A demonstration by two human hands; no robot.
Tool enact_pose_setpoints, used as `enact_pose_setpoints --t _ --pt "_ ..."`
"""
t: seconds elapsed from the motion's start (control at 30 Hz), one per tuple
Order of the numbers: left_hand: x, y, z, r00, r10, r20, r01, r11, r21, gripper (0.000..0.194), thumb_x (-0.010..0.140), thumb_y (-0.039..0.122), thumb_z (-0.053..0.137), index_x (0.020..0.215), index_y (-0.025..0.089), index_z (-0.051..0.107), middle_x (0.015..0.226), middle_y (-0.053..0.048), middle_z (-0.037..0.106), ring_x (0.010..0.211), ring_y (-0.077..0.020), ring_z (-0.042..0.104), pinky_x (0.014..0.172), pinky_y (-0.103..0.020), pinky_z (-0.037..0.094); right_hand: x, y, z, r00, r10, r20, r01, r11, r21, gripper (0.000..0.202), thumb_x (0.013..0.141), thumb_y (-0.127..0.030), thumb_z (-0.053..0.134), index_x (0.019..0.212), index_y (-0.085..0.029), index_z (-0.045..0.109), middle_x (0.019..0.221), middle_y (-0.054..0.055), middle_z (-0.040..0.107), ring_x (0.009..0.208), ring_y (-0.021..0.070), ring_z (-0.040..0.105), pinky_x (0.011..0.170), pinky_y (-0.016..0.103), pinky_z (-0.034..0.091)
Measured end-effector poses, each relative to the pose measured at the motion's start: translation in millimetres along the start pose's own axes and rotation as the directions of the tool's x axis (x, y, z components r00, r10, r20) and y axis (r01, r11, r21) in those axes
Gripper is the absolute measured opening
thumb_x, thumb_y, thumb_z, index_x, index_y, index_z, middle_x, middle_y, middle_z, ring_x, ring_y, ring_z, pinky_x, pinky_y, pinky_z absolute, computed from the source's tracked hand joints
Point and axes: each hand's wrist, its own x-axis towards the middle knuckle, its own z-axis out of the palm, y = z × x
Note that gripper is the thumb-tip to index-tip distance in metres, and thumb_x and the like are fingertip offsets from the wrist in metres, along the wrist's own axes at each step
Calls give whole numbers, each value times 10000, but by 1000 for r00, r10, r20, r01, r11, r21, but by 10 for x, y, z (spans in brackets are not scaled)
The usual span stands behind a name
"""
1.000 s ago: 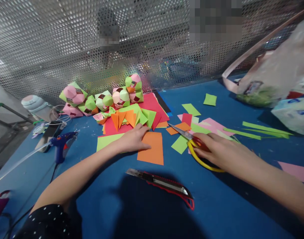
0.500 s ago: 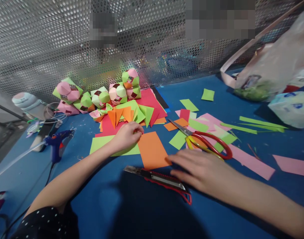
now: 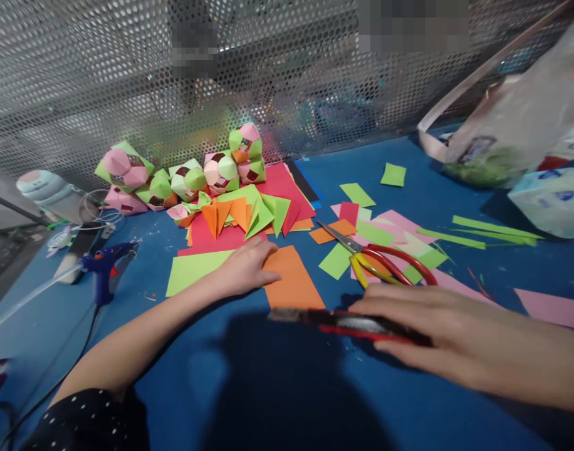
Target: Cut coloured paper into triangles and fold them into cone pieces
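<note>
My right hand (image 3: 423, 326) grips a utility knife (image 3: 310, 318), its blade end pointing left across the bottom edge of an orange paper sheet (image 3: 294, 282). The knife is smeared by motion. My left hand (image 3: 249, 268) rests at the left edge of the orange sheet, thumb apart from the fingers and nothing held. Under and beside it lies a green paper sheet (image 3: 193, 272). Just beyond my right hand are scissors (image 3: 362, 249) with red and yellow handles, on top of coloured paper scraps (image 3: 336, 262).
Folded orange paper pieces (image 3: 242, 213) lie on red sheets (image 3: 287, 188) behind my left hand. Pink and green paper balls (image 3: 186, 180) line the back. A blue glue gun (image 3: 101, 269) and a bottle (image 3: 47, 194) stand left. A plastic bag (image 3: 517, 131) and tissue pack (image 3: 550, 200) are at right.
The utility knife, which lay on the table, is now in my right hand and has shifted right and up. My left hand has opened its thumb away from its fingers.
</note>
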Motion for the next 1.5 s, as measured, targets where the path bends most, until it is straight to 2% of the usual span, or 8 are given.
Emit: enact_pose_setpoints --t 0.17,0.33,0.6,0.83,1.07,1.2,1.3,1.5 --pt "-13 15 24 998 15 -63 -11 998 56 431 766 342 644 1153 184 538 1099 -105 538 1055 -268 523 901 -388 440 -46 308 -5 969 229 -88 -245 921 -304 338 861 -398 475 1099 -213 629 992 127 717 727 311 686 585 404 498" --pt "-5 37 31 996 47 -80 -41 997 72 595 701 438 712 1200 186 506 1214 -126 520 1139 -303 474 974 -436 393 34 232 188 947 317 -53 -293 783 -549 261 810 -376 499 904 -171 631 586 106 662 456 297 607 409 355 351" --pt "-2 47 67 995 39 -89 -39 999 -2 621 681 372 733 1221 167 506 1157 -124 526 1111 -293 481 956 -414 407 244 -25 372 992 7 -126 -78 818 -570 283 912 -327 448 932 -129 650 831 137 640 770 286 602 627 372 421" --pt "-23 12 78 988 -95 -122 61 965 -254 440 721 127 566 1159 169 553 846 -24 562 771 -168 553 702 -277 443 283 39 466 997 -62 -40 33 853 -521 251 909 -123 423 977 -89 662 866 145 634 807 274 568 702 387 424" --pt "-50 31 -64 982 -183 -49 124 815 -566 376 735 165 570 1108 146 532 698 51 455 600 -86 458 590 -227 387 291 114 461 975 -146 -169 62 904 -424 236 889 -96 434 972 -87 654 885 149 647 782 275 573 685 413 461" --pt "-139 -12 -179 968 -250 -8 177 705 -687 326 706 201 629 1014 140 544 701 52 438 639 -83 453 604 -232 380 312 94 421 931 -41 -362 -30 981 -191 230 906 -149 429 1041 -118 612 989 138 661 901 270 596 790 433 484" --pt "-263 -21 -250 961 -270 56 228 663 -713 218 701 218 651 880 141 553 664 62 427 624 -73 428 599 -226 362 340 85 413 909 209 -361 -166 975 145 262 905 -226 447 1131 -175 569 1054 109 657 962 246 618 833 423 509" --pt "-452 -20 -288 936 -324 139 305 546 -780 239 708 245 680 896 141 576 719 41 506 637 -67 453 610 -220 371 435 42 421 897 431 -97 -209 608 765 296 845 -354 545 1097 -200 561 1031 96 677 907 217 670 771 376 573"
